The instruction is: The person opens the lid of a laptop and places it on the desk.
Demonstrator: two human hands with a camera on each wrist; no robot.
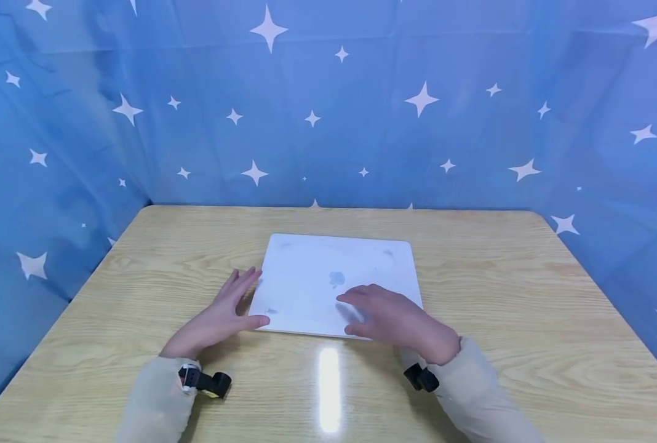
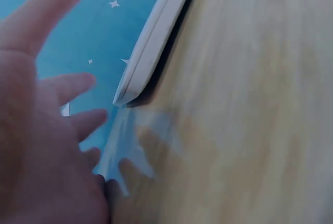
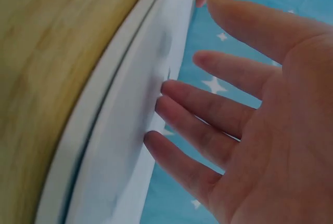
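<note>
Laptop (image 1: 301,280) lies flat + closed, approx. mid desk (image 1: 500,307), long axis L–R w/ slight skew. Key relation imo: its near long edge, running L–R at my side. My R grip (image 1: 389,317) is over the top's near R part, so R looks better placed; fingers apart, nothing held, can't tell if tips touch. My L grip (image 1: 218,317) is at the L short edge, spread wide, nothing held, thumb by near-L corner, contact unclear. Branding: Apple logo (image 1: 336,279) approx. centre on top; no legible text.
</note>
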